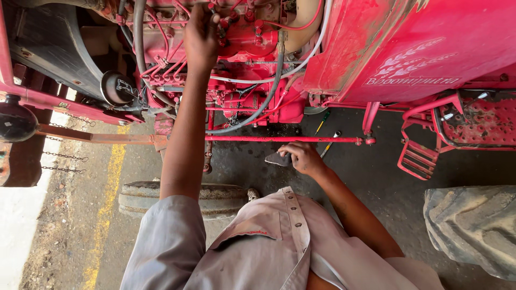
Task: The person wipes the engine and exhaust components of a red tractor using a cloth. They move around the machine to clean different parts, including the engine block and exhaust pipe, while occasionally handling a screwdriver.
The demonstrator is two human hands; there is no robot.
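Left hand (201, 33) is up on the dusty red tractor engine (242, 59), fingers closed around a small fitting, work there not finished. Right hand (303, 158) grips a dark grey cloth (277, 159) approx. under the thin red steering rod (285, 139); tools lie on the floor (365, 177).

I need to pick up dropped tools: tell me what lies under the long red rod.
Under the red rod, on the dark floor, lie a green-handled screwdriver and a yellow-handled tool. The right hand holds a dark rag, which covers the floor beneath.
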